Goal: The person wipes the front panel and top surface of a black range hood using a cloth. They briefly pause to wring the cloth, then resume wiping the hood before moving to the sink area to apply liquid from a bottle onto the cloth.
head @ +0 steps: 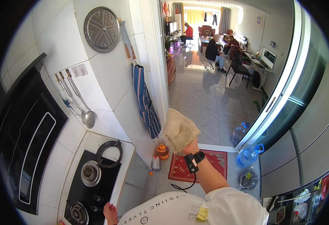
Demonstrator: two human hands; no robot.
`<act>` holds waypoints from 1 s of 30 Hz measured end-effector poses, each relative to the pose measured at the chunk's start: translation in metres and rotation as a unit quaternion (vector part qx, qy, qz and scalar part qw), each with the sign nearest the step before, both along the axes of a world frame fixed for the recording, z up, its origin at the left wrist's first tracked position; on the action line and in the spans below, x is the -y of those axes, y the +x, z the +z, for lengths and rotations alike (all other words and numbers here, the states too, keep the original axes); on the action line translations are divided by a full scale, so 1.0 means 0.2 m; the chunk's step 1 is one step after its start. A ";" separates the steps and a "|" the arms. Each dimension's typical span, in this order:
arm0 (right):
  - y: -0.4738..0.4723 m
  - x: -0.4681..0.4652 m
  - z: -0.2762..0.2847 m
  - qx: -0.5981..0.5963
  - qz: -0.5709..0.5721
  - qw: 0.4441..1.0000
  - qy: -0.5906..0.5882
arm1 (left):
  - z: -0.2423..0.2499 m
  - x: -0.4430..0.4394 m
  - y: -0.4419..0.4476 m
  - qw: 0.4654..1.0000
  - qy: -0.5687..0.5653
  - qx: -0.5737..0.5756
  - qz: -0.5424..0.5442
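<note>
A tan, frayed cloth (181, 130) is held out in front of me on my right hand (191, 146), which is partly hidden beneath it. A black strapped device with a cable sits on that wrist. My left hand (110, 211) is low at the counter's front edge, beside the black gas hob (97, 182), with fingers curled and nothing seen in it. One round pan support (109, 154) lies off its burner, over the hob's back corner. The other burner (78, 213) is near my left hand.
A striped apron (146, 104) and several utensils (78, 98) hang on the tiled wall. A red mat (220, 164) lies at the doorway, with a large water bottle (247, 157) and a bagged bin (248, 179) to its right. Several people sit in the room beyond.
</note>
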State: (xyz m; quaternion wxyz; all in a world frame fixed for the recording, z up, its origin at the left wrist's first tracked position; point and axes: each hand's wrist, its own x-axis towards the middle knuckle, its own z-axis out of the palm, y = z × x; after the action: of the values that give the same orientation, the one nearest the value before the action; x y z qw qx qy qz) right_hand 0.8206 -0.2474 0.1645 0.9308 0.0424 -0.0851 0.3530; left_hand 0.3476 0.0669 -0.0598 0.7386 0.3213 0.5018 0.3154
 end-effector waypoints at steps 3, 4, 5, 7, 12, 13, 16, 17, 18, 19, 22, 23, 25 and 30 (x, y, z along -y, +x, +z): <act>0.00 0.00 0.00 -0.001 -0.006 1.000 -0.011 | -0.02 -0.02 -0.02 1.000 -0.005 -0.006 -0.008; 0.00 0.01 -0.01 -0.001 -0.005 1.000 -0.014 | -0.02 -0.03 -0.02 1.000 -0.007 -0.008 -0.013; 0.00 0.01 -0.01 -0.001 -0.005 1.000 -0.016 | -0.03 -0.03 -0.02 1.000 -0.007 -0.008 -0.014; 0.00 0.02 -0.01 -0.003 -0.005 1.000 -0.019 | -0.03 -0.03 -0.02 1.000 -0.008 -0.006 -0.016; 0.01 0.02 -0.02 -0.009 -0.004 1.000 -0.020 | -0.03 0.00 -0.03 1.000 -0.002 -0.011 -0.004; 0.01 0.02 -0.02 -0.009 -0.004 1.000 -0.022 | -0.03 0.00 -0.03 1.000 -0.004 -0.009 -0.004; 0.01 0.02 -0.02 -0.003 -0.004 1.000 -0.022 | -0.02 0.02 -0.03 1.000 0.010 -0.016 0.004; 0.01 0.02 -0.02 0.001 -0.004 1.000 -0.020 | -0.02 0.03 -0.03 1.000 0.012 -0.015 0.005; 0.01 0.02 -0.03 0.012 -0.001 1.000 -0.012 | -0.02 0.04 -0.04 1.000 0.014 -0.013 0.007; 0.01 0.01 -0.03 0.001 0.001 1.000 -0.016 | -0.01 0.04 -0.04 1.000 0.016 -0.011 0.009; 0.02 0.00 -0.04 -0.010 0.009 1.000 -0.016 | -0.01 0.05 -0.05 1.000 0.013 -0.014 0.001; 0.02 0.00 -0.04 -0.010 0.008 1.000 -0.020 | -0.01 0.06 -0.05 1.000 0.012 -0.011 0.001; 0.02 -0.01 -0.04 -0.007 0.009 1.000 -0.024 | 0.00 0.07 -0.06 1.000 0.010 -0.005 0.000; 0.03 -0.03 -0.03 0.007 0.024 1.000 -0.009 | 0.00 0.09 -0.06 0.999 0.019 -0.020 0.017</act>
State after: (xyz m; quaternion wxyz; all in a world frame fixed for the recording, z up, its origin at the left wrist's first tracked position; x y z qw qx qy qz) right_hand 0.8275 -0.2410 0.1595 0.9217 0.0335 -0.0876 0.3764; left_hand 0.3355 0.0492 -0.0598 0.7168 0.3330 0.5159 0.3305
